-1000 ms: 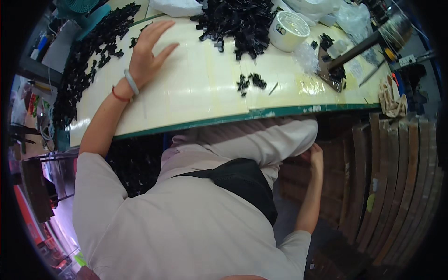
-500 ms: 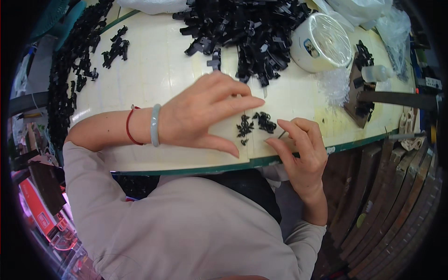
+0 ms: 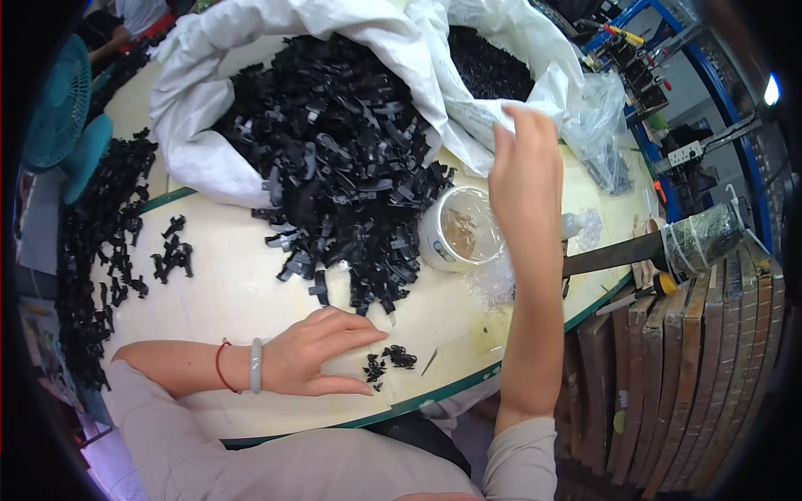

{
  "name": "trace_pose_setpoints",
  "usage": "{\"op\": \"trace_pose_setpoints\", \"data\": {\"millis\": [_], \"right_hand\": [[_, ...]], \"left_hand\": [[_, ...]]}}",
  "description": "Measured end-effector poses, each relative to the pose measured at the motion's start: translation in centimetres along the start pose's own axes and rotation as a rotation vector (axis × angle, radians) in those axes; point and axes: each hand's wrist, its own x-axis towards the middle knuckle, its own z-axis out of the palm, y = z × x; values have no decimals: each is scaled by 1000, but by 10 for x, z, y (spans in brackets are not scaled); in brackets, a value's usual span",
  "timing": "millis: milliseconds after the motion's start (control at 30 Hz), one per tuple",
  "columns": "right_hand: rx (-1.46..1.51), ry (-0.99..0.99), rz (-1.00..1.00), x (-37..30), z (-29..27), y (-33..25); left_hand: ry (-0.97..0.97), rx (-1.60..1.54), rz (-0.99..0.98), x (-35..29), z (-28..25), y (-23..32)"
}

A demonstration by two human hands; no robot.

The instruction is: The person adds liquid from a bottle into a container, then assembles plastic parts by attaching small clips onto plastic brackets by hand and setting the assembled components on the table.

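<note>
My left hand (image 3: 313, 355) lies on the table (image 3: 225, 284), thumb and forefinger spread apart. Just right of its fingertips is a small heap of tiny black clips (image 3: 401, 357), with a smaller group (image 3: 373, 366) beside it. A thin metal pin-like tool (image 3: 428, 361) rests on the tabletop right of them. My right hand (image 3: 528, 154) is stretched far forward at the edge of a white woven sack (image 3: 472, 121) with small black parts (image 3: 489, 67) inside. Its fingers are bent together; anything in them is hidden.
A pile of larger black plastic parts (image 3: 334, 167) spills from another white sack (image 3: 188, 142). A white bucket (image 3: 433, 238) stands beside it. More black parts line the left edge near a teal fan (image 3: 58, 104). A dark bar (image 3: 614, 255) juts over the right edge.
My right hand has left the metal tool on the table and reached forward to the sack. The view has tilted up, showing more of the sacks. My left hand stays by the clips.
</note>
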Motion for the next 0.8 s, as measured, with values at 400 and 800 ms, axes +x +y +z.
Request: {"op": "trace_pose_setpoints", "data": {"millis": [400,800], "right_hand": [[-108,-497,-219,162,187,230],[683,-848,-119,187,185,259]], "left_hand": [[189,-188,347,20,56,-42],[198,-81,313,24,56,-42]]}}
